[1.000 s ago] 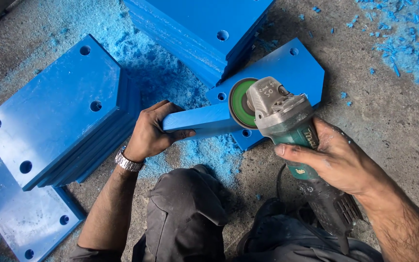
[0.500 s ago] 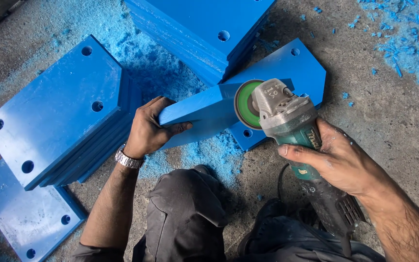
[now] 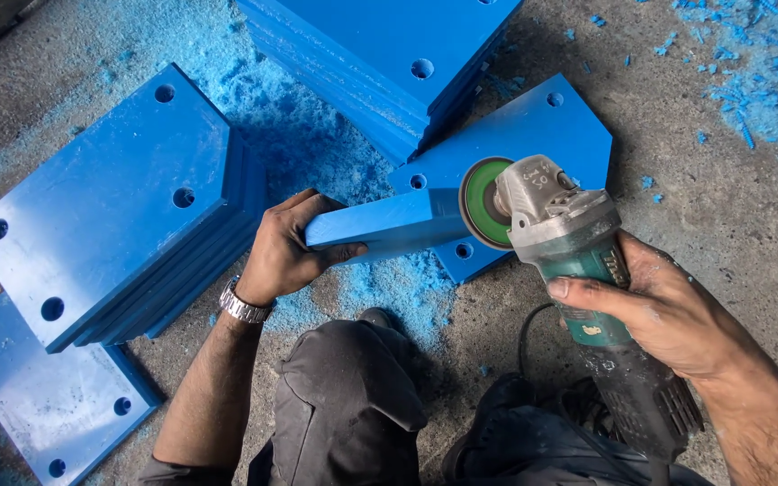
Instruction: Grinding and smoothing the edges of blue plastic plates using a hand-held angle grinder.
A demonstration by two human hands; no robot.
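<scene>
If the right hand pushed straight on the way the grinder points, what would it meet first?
Probably the held blue plate: the right hand aims the angle grinder up-left, its green disc already appearing against that plate's end.

Rough grey concrete floor (image 3: 749, 225) in daylight, dusted with blue shavings (image 3: 758, 81) beyond and right of the grip.

Two stacks of blue plates at ten o'clock (image 3: 105, 202) and twelve o'clock (image 3: 389, 45), three single blue plates (image 3: 533, 135), one angle grinder (image 3: 578, 261), one wristwatch (image 3: 243, 306), two hands (image 3: 285, 247)
</scene>
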